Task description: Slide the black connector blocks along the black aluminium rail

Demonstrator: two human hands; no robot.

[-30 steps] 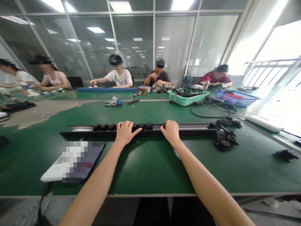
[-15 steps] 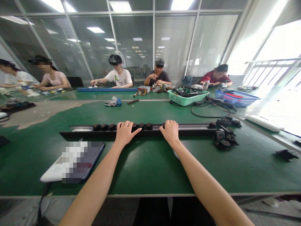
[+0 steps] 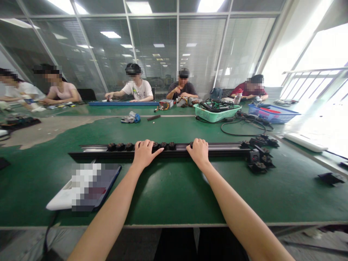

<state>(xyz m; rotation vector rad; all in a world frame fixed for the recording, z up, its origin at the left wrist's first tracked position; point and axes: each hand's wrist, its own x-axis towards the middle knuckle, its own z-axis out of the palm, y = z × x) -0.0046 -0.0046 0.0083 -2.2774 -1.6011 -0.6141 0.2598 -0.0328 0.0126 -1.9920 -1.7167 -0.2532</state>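
A long black rail (image 3: 223,153) with a shiny metal channel lies crosswise on the green table. Several round black parts (image 3: 171,145) sit in its channel, left of the middle. My left hand (image 3: 144,154) is wrapped over the rail among these parts, its thumb stretched to the right along the near wall. Further right, my right hand (image 3: 199,152) is closed over the channel. A bit of a black part (image 3: 191,145) shows between its thumb and fingers; the rest is hidden. More black bracket-like parts (image 3: 258,166) are piled at the rail's right end.
A tablet-like device (image 3: 108,181) and a white object (image 3: 62,197) lie at near left. Beyond the rail are a cloth glove (image 3: 132,117), a green basket (image 3: 210,115) of cables and a blue basket (image 3: 282,115). Several people sit across the table.
My right hand has shifted slightly to the right along the rail. My left hand and the rail stay in place.
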